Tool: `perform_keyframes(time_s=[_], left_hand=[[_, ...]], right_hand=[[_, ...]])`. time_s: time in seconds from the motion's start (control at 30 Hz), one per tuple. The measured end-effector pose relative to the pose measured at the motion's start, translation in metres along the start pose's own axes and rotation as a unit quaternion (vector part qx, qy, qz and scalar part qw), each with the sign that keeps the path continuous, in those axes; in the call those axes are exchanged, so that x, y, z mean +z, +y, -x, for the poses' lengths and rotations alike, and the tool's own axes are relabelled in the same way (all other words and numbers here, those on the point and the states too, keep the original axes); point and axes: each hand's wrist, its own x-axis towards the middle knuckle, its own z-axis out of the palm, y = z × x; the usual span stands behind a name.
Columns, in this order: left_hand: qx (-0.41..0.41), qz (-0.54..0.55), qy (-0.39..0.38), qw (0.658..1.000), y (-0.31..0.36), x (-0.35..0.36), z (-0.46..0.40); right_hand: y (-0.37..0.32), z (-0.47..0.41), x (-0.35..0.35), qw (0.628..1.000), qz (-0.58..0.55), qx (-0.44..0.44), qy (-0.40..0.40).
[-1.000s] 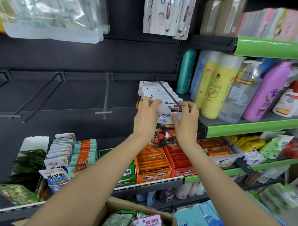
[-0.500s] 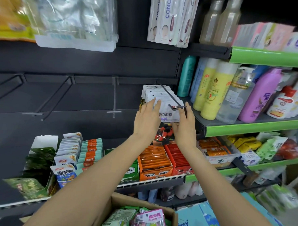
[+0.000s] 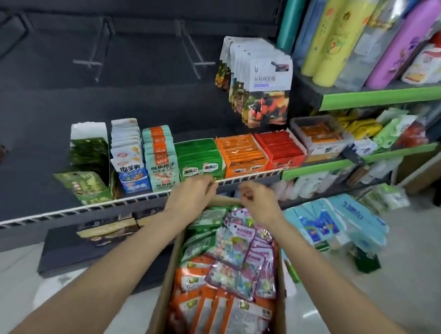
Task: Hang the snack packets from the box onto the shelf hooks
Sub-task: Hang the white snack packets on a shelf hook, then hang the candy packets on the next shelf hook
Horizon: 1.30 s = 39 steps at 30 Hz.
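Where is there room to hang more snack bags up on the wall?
Two bare hooks jut from the dark back panel, left of the hanging fruit-picture packets. That hook looks packed. The shelf below is crowded with snack rows, and the box is full.

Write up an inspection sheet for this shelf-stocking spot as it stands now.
Surface: lower shelf with white wire front rail, stocked with packet rows.
Job's things: cardboard box full of snack packets; hung packets on one hook; two empty hooks.
Clutter: blue packs on the floor.
Hands: left hand and right hand over the box's far end, fingers loosely curled, holding nothing.
Cables: nothing seen.
Surroundings: bottles on a green-edged shelf at right.
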Motion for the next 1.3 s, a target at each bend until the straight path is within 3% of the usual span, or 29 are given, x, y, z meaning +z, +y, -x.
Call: perform_keyframes(time_s=[0.17,0.27,0.33,0.5,0.6,0.7,0.8,0.87,0.97,1.17,1.3], left_hand=[[0.010,0.003,-0.190,0.982,-0.044,0.055,0.038],[0.018,-0.026,-0.229,0.973,-0.062,0.078,0.053],[0.018,-0.029,-0.218,0.975,-0.069,0.085,0.053],[0.027,-0.064,-0.217,0.974,-0.064,0.087,0.037],[0.008,-0.055,-0.216,0.975,-0.059,0.089,0.031],[-0.018,0.045,-0.081,0.996,-0.056,0.090,0.036],[0.027,0.100,0.038,0.994,-0.054,0.087,0.044],[0.080,0.052,0.013,0.995,-0.055,0.087,0.044],[0.074,-0.058,-0.067,0.993,-0.058,0.091,0.038],[0.031,-0.036,-0.153,0.987,-0.045,0.092,0.031],[-0.011,0.024,-0.114,0.993,-0.041,0.081,0.027]], right_hand=[[0.016,0.023,0.055,0.992,0.069,0.037,-0.098],[0.019,0.022,0.080,0.981,0.104,0.030,-0.161],[0.018,0.016,0.092,0.977,0.132,0.031,-0.167],[0.009,0.001,0.098,0.977,0.187,0.061,-0.083],[0.010,-0.005,0.091,0.984,0.169,0.027,-0.058],[0.017,-0.006,0.080,0.996,0.082,0.018,0.004],[0.022,-0.004,0.068,0.998,-0.009,0.039,0.056],[0.024,-0.002,0.061,0.995,-0.048,0.064,0.067],[0.027,-0.002,0.053,0.983,-0.092,0.116,0.106],[0.035,-0.008,0.051,0.964,-0.171,0.165,0.121],[0.031,-0.007,0.042,0.940,-0.220,0.212,0.155]])
